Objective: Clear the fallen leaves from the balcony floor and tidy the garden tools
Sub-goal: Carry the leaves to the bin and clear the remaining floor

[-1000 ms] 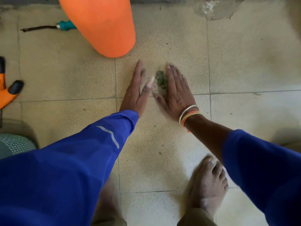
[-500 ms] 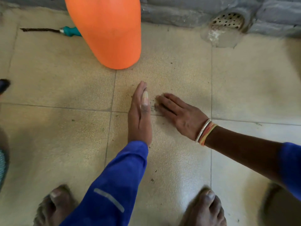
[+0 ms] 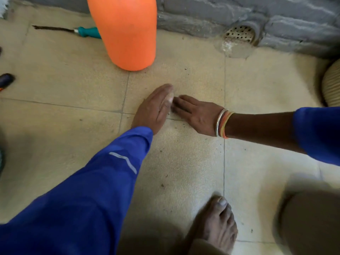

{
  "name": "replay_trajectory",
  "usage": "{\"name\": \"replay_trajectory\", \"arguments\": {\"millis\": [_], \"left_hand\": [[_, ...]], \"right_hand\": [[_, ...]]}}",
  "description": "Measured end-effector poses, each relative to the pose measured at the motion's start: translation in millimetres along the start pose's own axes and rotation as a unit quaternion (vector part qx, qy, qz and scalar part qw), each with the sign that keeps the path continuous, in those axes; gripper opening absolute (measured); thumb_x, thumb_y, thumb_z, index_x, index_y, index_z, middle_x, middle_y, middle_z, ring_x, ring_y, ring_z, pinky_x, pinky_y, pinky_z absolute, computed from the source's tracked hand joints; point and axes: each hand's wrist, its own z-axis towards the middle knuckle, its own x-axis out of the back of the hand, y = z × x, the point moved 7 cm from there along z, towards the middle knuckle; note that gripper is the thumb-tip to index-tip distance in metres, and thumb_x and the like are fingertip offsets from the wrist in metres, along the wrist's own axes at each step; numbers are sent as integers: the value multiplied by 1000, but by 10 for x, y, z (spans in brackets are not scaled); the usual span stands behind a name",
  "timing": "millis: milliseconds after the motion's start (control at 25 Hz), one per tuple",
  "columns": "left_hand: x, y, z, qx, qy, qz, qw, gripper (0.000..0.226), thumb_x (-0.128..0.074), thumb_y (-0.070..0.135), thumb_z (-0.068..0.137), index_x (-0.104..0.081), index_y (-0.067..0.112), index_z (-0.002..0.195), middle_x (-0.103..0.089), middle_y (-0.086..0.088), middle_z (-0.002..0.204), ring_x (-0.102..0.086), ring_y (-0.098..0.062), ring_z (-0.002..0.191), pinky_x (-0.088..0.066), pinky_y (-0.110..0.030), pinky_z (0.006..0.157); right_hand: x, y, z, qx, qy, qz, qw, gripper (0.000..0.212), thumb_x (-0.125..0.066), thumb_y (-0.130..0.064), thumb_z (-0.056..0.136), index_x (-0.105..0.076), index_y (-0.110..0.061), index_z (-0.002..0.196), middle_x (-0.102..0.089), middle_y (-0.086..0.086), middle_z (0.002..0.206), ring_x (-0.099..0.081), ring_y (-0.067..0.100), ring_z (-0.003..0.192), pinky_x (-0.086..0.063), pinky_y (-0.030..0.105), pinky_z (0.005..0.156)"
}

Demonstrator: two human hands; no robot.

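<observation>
On the beige tiled floor [image 3: 184, 162], my left hand [image 3: 154, 109] stands on its edge, slightly cupped, palm facing right. My right hand [image 3: 196, 115] lies flat, and its fingertips press against the left palm. The small pile of green leaf bits is hidden between the two hands. A few dark crumbs [image 3: 162, 184] lie scattered on the tile nearer to me. A garden tool with a teal handle [image 3: 86, 31] and a dark blade lies at the back left, partly behind an orange container [image 3: 128, 34].
A grey brick wall [image 3: 239, 10] with a round drain grate [image 3: 239, 34] runs along the back. A black tool handle tip [image 3: 5, 79] pokes in at the left edge. A ribbed beige pot [image 3: 333, 85] sits at the right. My bare foot [image 3: 217, 227] stands below.
The hands have closed together over the green leaf bits, which no longer show. My right hand turned from pointing forward to pointing left. The view shifted up towards the wall and drain.
</observation>
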Motion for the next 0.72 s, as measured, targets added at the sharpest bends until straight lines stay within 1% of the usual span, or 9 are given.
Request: {"name": "replay_trajectory", "arguments": {"millis": [80, 160, 280, 360, 440, 520, 600, 640, 720], "left_hand": [[-39, 35, -72, 15, -9, -4, 1000, 48, -36, 28, 104, -48, 6, 145, -47, -9, 151, -42, -15, 140, -30, -24, 117], [-35, 19, -98, 28, -10, -5, 1000, 48, -36, 28, 104, -46, 7, 146, -46, -7, 152, -40, -14, 141, -30, -26, 118], [0, -1, -113, 36, 24, -22, 999, 46, -37, 24, 105, -45, 6, 146, -46, -8, 152, -40, -14, 142, -31, -27, 118], [11, 22, -82, 49, 59, -51, 996, 44, -37, 22, 105, -47, 5, 145, -48, -8, 150, -42, -14, 140, -32, -25, 117], [12, 47, -19, 76, 98, -113, 986, 44, -36, 24, 106, -52, 5, 142, -53, -7, 146, -46, -10, 136, -35, -22, 114], [-15, 42, 62, 122, 124, -203, 964, 45, -35, 28, 105, -57, 5, 137, -59, -4, 140, -51, -6, 131, -39, -22, 111], [-41, 36, 110, 162, 146, -297, 930, 45, -34, 30, 106, -60, 6, 133, -62, -3, 136, -55, -5, 128, -42, -23, 109], [-52, 14, 129, 182, 158, -351, 905, 45, -33, 29, 107, -60, 5, 133, -63, -6, 134, -57, -7, 126, -42, -23, 108], [-93, -10, 151, 232, 173, -433, 854, 46, -30, 29, 109, -59, 3, 132, -65, -8, 131, -61, -9, 122, -44, -23, 106]], "right_hand": [[-27, -51, -2, -18, 3, -12, 1000, 53, -39, -11, 90, -46, 11, 138, -47, 36, 138, -51, 50, 123, -50, 50, 97], [-56, -76, 12, -33, 4, -15, 999, 50, -33, -9, 93, -49, 11, 136, -49, 35, 135, -53, 49, 119, -54, 49, 91], [8, -17, 38, -31, 39, 20, 999, 46, -29, -8, 94, -61, 6, 122, -59, 26, 117, -59, 40, 98, -59, 43, 65], [39, 72, 76, -35, 44, 42, 997, 33, -41, -7, 93, -67, 3, 110, -61, 21, 105, -58, 35, 84, -56, 42, 56], [87, 165, 142, -74, 39, 99, 992, 21, -56, -8, 91, -72, 0, 101, -63, 18, 97, -60, 33, 77, -55, 43, 58], [126, 249, 205, -144, 17, 171, 974, 19, -62, -15, 90, -75, -5, 98, -66, 13, 95, -63, 30, 79, -55, 42, 68], [164, 357, 233, -233, 18, 222, 946, 16, -67, -17, 85, -79, -11, 93, -72, 7, 90, -66, 23, 79, -55, 34, 75], [169, 466, 213, -301, 34, 266, 915, 13, -71, -16, 80, -80, -13, 89, -74, 3, 86, -67, 17, 77, -55, 27, 74], [150, 698, 92, -440, 84, 386, 807, 6, -78, -15, 74, -81, -17, 79, -74, -5, 75, -68, 6, 70, -55, 19, 68]]}}
